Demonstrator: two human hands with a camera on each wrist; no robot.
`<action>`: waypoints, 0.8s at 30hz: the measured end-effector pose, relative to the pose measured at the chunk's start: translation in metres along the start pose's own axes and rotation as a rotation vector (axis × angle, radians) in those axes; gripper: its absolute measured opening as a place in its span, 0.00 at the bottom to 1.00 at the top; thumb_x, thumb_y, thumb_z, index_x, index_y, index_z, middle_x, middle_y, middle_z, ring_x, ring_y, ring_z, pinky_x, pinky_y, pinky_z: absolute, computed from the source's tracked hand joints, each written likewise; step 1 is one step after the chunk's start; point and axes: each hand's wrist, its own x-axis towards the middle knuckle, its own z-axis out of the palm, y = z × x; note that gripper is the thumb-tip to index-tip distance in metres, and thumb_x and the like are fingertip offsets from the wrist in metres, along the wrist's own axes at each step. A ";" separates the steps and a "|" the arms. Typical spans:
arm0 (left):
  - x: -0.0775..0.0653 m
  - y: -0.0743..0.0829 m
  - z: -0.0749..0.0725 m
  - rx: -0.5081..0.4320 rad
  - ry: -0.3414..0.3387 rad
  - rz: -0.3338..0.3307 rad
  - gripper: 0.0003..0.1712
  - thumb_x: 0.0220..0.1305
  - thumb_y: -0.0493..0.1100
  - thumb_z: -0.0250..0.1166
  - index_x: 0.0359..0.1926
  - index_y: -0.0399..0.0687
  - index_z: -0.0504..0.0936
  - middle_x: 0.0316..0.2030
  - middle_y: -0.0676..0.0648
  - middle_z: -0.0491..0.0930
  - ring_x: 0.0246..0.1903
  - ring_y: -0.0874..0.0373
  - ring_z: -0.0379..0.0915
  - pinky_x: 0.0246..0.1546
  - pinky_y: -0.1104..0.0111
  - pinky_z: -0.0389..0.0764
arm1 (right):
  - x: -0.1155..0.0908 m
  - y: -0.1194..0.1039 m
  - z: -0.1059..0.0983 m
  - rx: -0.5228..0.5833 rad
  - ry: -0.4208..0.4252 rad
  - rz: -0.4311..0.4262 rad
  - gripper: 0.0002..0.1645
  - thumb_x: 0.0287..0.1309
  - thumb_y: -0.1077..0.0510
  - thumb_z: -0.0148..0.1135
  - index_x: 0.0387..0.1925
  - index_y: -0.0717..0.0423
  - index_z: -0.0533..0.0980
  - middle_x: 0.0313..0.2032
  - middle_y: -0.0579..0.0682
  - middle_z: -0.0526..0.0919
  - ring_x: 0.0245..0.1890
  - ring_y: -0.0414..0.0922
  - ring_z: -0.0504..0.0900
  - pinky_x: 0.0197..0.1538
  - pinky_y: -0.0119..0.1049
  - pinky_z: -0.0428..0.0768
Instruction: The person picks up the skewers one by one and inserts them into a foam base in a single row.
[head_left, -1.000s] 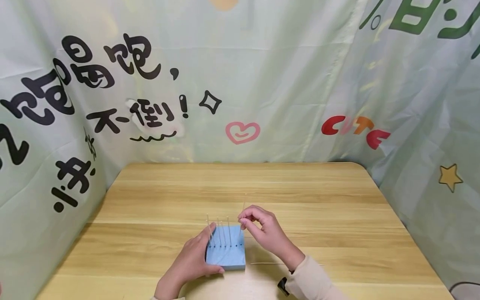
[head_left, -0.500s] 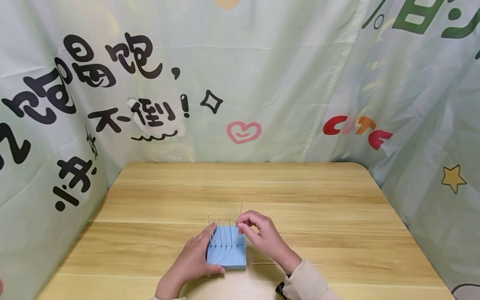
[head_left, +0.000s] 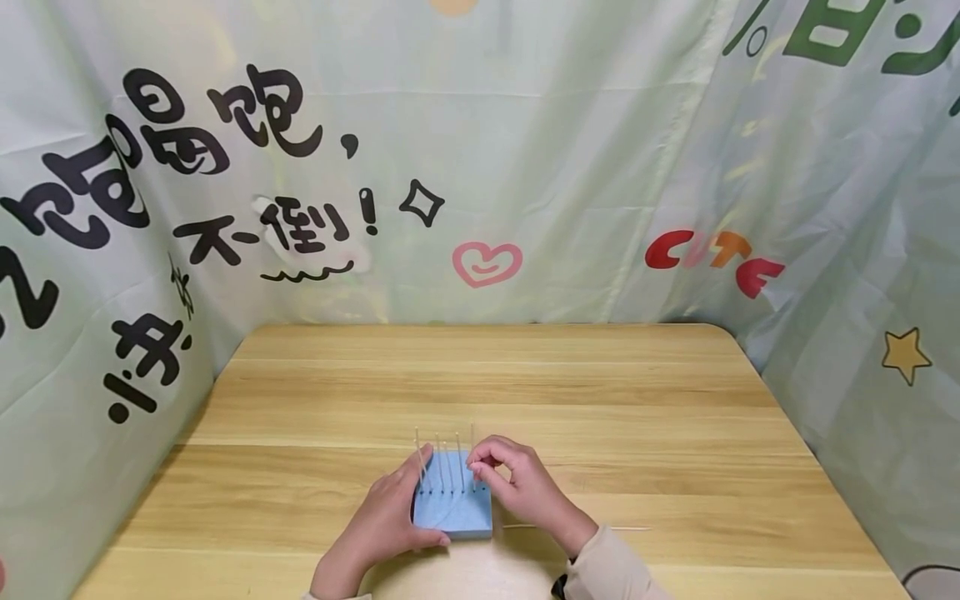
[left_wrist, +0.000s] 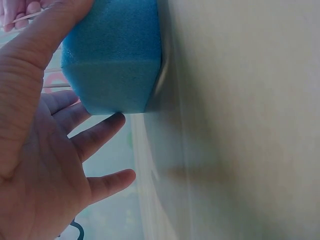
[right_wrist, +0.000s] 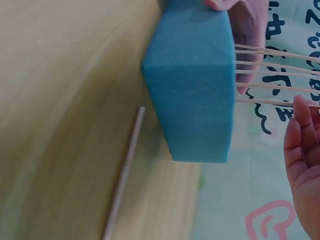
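Note:
A blue foam block (head_left: 456, 521) lies on the table with a row of small dark holes across its top. My left hand (head_left: 381, 510) grips its left side, thumb at the near side and fingers toward the far side. Several thin wooden sticks (head_left: 441, 467) stand upright in the row. Near the block's right end, my right hand (head_left: 522, 479) pinches another thin wooden stick (head_left: 472, 433) between thumb and fingers. In the right wrist view this stick (right_wrist: 262, 102) meets the block's top face, beside the other sticks (right_wrist: 272, 65). The rightmost hole (head_left: 483, 488) has no stick in it.
One more wooden stick (head_left: 630, 528) lies flat on the wooden table (head_left: 637, 400), right of the block and partly under my right forearm. A printed cloth curtain (head_left: 570, 167) hangs behind the table and along both sides.
My right hand has moved left and down with its stick, from over the rightmost hole to the hole beside it. The left hand and the block stay where they were.

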 end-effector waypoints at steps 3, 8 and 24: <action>-0.001 0.000 0.000 -0.005 -0.004 -0.006 0.69 0.33 0.62 0.78 0.72 0.41 0.52 0.68 0.37 0.59 0.63 0.40 0.60 0.61 0.43 0.60 | -0.005 0.004 0.002 -0.004 -0.028 0.039 0.09 0.54 0.76 0.58 0.29 0.62 0.74 0.26 0.57 0.78 0.27 0.49 0.78 0.32 0.33 0.81; 0.000 0.000 0.001 -0.006 0.007 0.005 0.69 0.32 0.63 0.78 0.72 0.41 0.53 0.67 0.36 0.60 0.62 0.40 0.62 0.60 0.43 0.61 | -0.017 0.026 0.009 -0.017 -0.057 0.086 0.05 0.58 0.71 0.58 0.30 0.61 0.74 0.26 0.54 0.78 0.27 0.47 0.79 0.32 0.30 0.80; 0.000 0.001 0.000 -0.007 0.011 0.012 0.69 0.32 0.61 0.79 0.71 0.38 0.53 0.67 0.34 0.60 0.62 0.39 0.62 0.60 0.43 0.62 | -0.027 0.038 -0.007 -0.033 0.009 0.102 0.06 0.56 0.68 0.63 0.37 0.60 0.80 0.34 0.51 0.83 0.32 0.39 0.80 0.37 0.31 0.81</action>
